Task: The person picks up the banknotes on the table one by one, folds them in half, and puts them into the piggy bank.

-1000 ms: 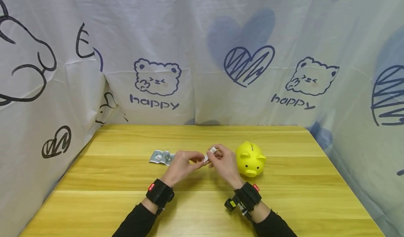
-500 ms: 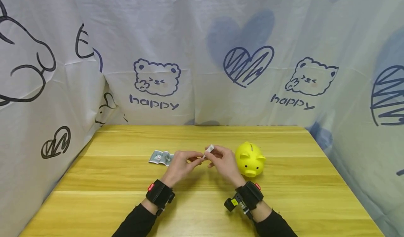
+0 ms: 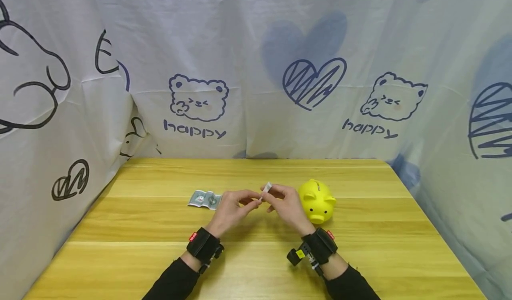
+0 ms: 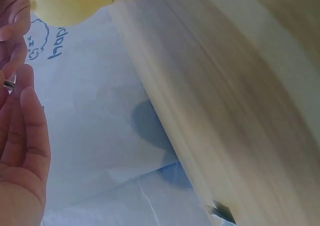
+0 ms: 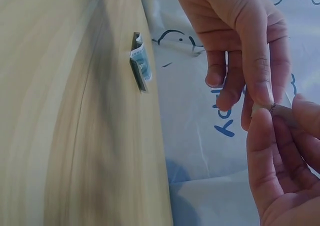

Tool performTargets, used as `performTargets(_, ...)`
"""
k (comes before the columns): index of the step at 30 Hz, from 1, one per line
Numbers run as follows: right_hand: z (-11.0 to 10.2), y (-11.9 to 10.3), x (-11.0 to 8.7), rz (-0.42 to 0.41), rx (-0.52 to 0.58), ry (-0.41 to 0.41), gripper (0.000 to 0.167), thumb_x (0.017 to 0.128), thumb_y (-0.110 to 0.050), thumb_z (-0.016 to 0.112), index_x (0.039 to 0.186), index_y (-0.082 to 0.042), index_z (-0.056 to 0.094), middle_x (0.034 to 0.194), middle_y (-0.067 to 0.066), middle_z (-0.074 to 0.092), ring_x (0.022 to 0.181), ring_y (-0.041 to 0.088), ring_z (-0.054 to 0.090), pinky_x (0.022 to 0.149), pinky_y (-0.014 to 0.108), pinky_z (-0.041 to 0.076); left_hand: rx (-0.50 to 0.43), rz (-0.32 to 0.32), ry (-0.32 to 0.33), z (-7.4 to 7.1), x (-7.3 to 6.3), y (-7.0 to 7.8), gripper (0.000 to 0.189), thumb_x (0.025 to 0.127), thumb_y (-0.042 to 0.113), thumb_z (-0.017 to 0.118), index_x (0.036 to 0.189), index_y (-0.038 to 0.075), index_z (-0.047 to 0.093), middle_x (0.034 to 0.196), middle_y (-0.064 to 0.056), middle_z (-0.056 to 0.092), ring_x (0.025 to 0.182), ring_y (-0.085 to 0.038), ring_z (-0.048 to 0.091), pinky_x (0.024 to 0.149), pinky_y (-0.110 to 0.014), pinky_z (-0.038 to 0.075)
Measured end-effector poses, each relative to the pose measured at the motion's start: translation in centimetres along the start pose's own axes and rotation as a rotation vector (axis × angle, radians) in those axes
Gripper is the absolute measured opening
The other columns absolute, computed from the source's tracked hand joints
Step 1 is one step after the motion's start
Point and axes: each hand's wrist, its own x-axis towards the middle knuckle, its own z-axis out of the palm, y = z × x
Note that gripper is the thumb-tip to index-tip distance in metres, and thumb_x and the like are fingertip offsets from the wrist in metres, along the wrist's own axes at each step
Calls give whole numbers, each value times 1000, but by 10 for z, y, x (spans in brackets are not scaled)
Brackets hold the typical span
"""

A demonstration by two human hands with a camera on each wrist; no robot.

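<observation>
In the head view my left hand (image 3: 233, 209) and right hand (image 3: 287, 204) meet above the middle of the table. Between their fingertips they pinch a narrow, folded pale banknote (image 3: 267, 186). Its upper end sticks out above the right thumb. Up close in the right wrist view, the folded banknote (image 5: 284, 113) shows small dark print; fingers cover much of it. A creased grey-green banknote (image 3: 203, 199) lies beside the left hand, partly hidden by it. Just right of the right hand stands a yellow piggy bank (image 3: 318, 202), its dark slot on top.
The wooden table (image 3: 256, 269) ends at a white curtain (image 3: 256, 113) with drawn bears and hearts. Similar cloth hangs on both sides. Black straps (image 3: 204, 245) with small cameras sit on both wrists.
The right hand and wrist have shifted slightly to the right. The folded banknote has turned a little between the fingers, and both hands keep hold of it. The piggy bank and creased banknote stay put.
</observation>
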Motion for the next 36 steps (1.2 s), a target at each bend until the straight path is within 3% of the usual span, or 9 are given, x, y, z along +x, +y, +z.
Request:
performTargets(4,-2,5,1,-28,-8,3,20,95,-24,66,104,-7,72,97,12,72,90,34,67,63,33,60,22,3,-4,2,1,2,15,90,16,72,104,14,76,96,0,77,77,-9,70,69,-22,57)
performTargets(14,-6,2,-2,-53,-40,-22,25,97,-23,62,114,-6,70,105,14,70,88,20,66,68,43,59,-11,2,-8,5,3,5,16,90,15,72,105,11,75,98,-2,76,82,-10,70,71,-23,57)
performTargets(20,-11,-1,-2,-64,-52,-24,17,97,-23,63,105,-10,70,99,11,69,89,30,66,67,50,58,-19,-12,-33,8,5,7,18,91,16,70,108,12,75,101,-1,76,85,-9,70,73,-22,57)
performTargets(25,-17,-4,-1,-78,-160,-17,12,97,-23,63,100,-14,70,98,8,71,89,36,67,65,45,59,-27,-17,-58,11,7,8,21,91,18,71,111,11,73,106,-3,75,90,-14,70,72,-26,57)
performTargets(30,-25,-7,-2,-92,-305,-28,12,97,-27,63,99,-17,70,97,4,72,77,25,68,61,43,59,-18,-32,-101,14,8,9,28,92,22,70,118,11,70,113,-6,73,99,-21,69,76,-32,58)
performTargets(36,-34,-8,-4,-157,-422,-33,9,96,-24,64,95,-18,71,92,0,73,80,19,70,56,35,58,-1,-90,-139,19,8,11,45,93,30,69,133,10,60,128,-9,66,117,-23,62,87,-36,56)
